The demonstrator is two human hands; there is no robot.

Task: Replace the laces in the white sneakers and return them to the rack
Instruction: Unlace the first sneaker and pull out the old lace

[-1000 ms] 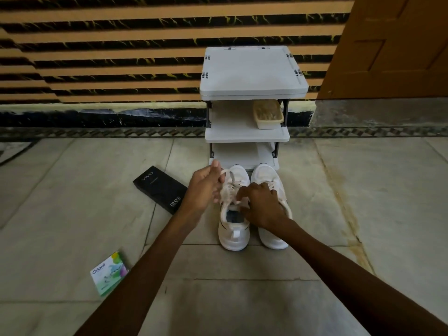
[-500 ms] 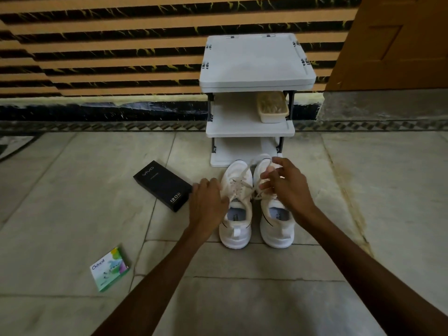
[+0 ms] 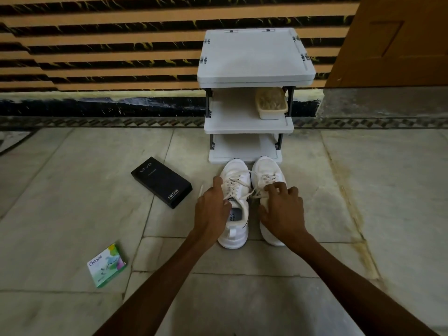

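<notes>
Two white sneakers stand side by side on the floor, toes toward a white three-shelf rack (image 3: pixel 247 128). My left hand (image 3: pixel 212 210) lies over the left sneaker (image 3: pixel 238 177) and pinches its cream lace (image 3: pixel 232 184); a lace tip pokes out to the left of my fingers. With curled fingers, my right hand (image 3: pixel 282 210) covers the middle of the right sneaker (image 3: pixel 268 169). A strand of lace runs from the left sneaker across the gap to under those fingers. The bottom shelf, just behind the toes, holds nothing.
A black phone box (image 3: pixel 161 181) lies on the tiles left of the sneakers, and a green Odonil box (image 3: pixel 106 264) sits nearer me at the left. A beige basket (image 3: pixel 271 103) occupies the middle shelf. A wooden door (image 3: pixel 388 40) is at the right.
My right hand has come back from near the toes, down over the right sneaker. My left hand has shifted slightly forward on the left sneaker's lacing.
</notes>
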